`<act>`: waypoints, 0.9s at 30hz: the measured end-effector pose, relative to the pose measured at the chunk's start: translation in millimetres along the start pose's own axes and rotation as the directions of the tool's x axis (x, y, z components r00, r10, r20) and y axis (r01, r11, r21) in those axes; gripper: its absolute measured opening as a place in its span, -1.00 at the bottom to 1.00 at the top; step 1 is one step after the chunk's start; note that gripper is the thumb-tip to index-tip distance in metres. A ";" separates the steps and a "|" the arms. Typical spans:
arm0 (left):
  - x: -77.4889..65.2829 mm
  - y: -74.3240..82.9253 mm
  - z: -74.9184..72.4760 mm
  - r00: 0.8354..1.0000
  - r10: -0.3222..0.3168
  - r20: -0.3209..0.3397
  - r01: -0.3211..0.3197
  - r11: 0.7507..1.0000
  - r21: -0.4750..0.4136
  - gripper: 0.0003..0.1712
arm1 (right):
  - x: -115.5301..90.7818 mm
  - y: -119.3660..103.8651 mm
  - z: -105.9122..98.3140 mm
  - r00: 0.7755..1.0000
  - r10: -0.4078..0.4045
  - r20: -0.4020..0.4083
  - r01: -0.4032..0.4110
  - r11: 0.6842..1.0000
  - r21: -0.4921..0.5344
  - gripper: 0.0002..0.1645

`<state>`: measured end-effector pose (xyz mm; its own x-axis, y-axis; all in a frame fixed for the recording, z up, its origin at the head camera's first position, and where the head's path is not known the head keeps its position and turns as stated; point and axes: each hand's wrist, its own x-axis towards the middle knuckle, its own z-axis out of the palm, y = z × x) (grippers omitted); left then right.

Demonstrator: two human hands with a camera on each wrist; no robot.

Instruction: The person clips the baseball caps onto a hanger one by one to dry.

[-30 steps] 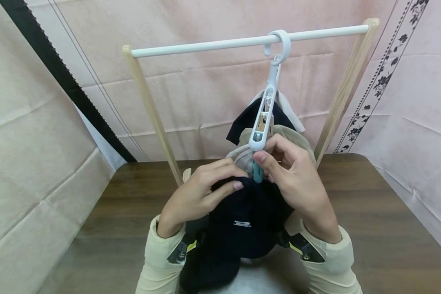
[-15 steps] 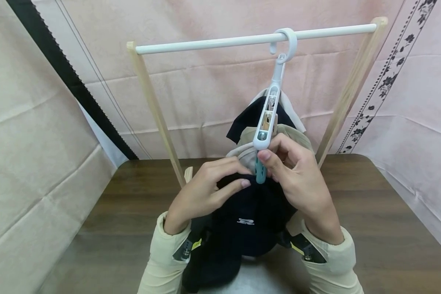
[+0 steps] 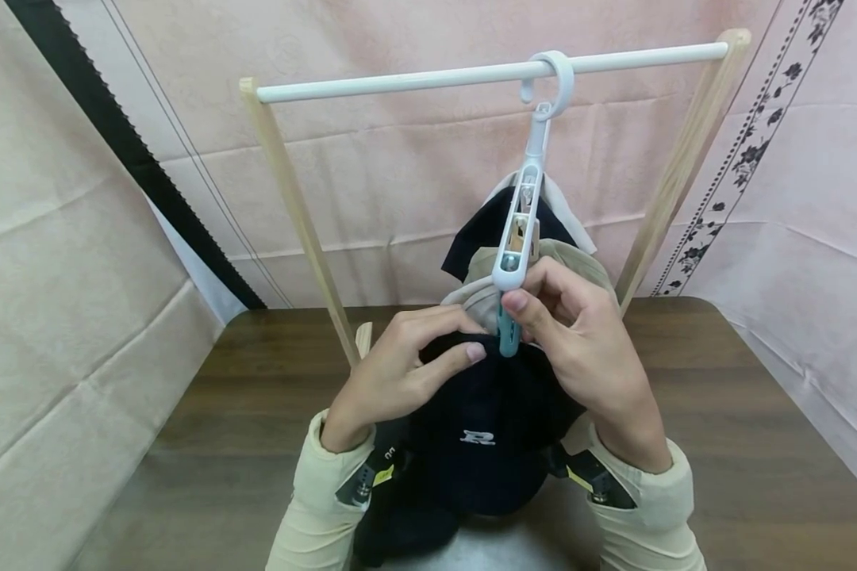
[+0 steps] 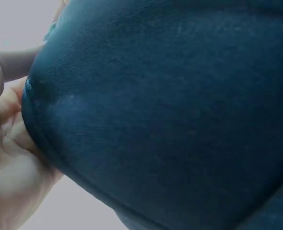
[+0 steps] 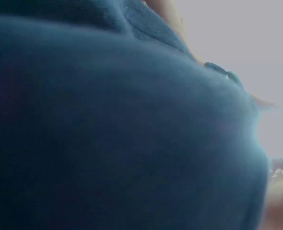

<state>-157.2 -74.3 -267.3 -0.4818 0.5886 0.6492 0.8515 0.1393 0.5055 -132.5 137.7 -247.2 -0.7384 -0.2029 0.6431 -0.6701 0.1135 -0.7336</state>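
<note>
A dark navy baseball cap [image 3: 471,468] with a small white embroidered letter hangs below a teal clip [image 3: 509,331] at the near end of a white clip hanger [image 3: 503,274]. My left hand [image 3: 400,377] pinches the cap's edge between thumb and fingers, just left of the clip. With thumb and curled fingers my right hand [image 3: 586,357] pinches the clip from the right; its fingertips are partly hidden behind it. The clip's lower end overlaps the cap's top edge. In the left wrist view, the cap's dark fabric [image 4: 156,110] covers most of the picture, as does the fabric [image 5: 122,134] in the right wrist view.
The hanger hooks over a white rod [image 3: 400,83] between wooden posts [image 3: 303,214]. Behind the clip hang a grey cap [image 3: 471,297], a beige cap [image 3: 578,262] and a dark cap [image 3: 471,238]. Under the rack is a brown wooden table [image 3: 728,396].
Both hands have stayed at the clip and the cap's edge, with only a small shift in view. The front of the cap has turned slightly, so its white letter shows more fully.
</note>
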 end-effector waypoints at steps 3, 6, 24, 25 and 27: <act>-0.1 0.1 -1.0 0.999 -0.007 -0.039 0.006 1.000 -0.027 -0.91 | 1.2 -0.6 0.1 1.000 -0.015 0.007 0.015 1.000 -0.024 -0.92; 0.2 1.6 -1.0 0.998 -0.009 -0.061 0.006 0.999 -0.039 -0.92 | 1.7 -0.9 0.8 1.000 -0.020 0.007 0.020 0.999 -0.037 -0.92; -0.8 5.3 1.8 0.999 -0.051 -0.016 0.049 0.994 -0.100 -0.86 | -4.9 -3.6 -9.1 0.997 0.074 0.035 -0.066 0.978 -0.196 -0.69; -1.1 5.4 1.8 0.999 -0.050 -0.012 0.049 0.994 -0.099 -0.86 | -4.4 -2.5 -9.9 0.997 0.080 0.008 -0.077 0.973 -0.220 -0.66; -1.6 6.1 1.1 0.999 -0.047 -0.014 0.046 0.995 -0.090 -0.84 | -3.1 -0.2 -11.2 0.993 0.092 -0.072 -0.109 0.956 -0.274 -0.61</act>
<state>-151.1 -73.5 -265.8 -0.5243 0.5701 0.6325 0.8065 0.0942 0.5836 -130.9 149.2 -246.6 -0.8007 -0.1208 0.5868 -0.5808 0.3970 -0.7107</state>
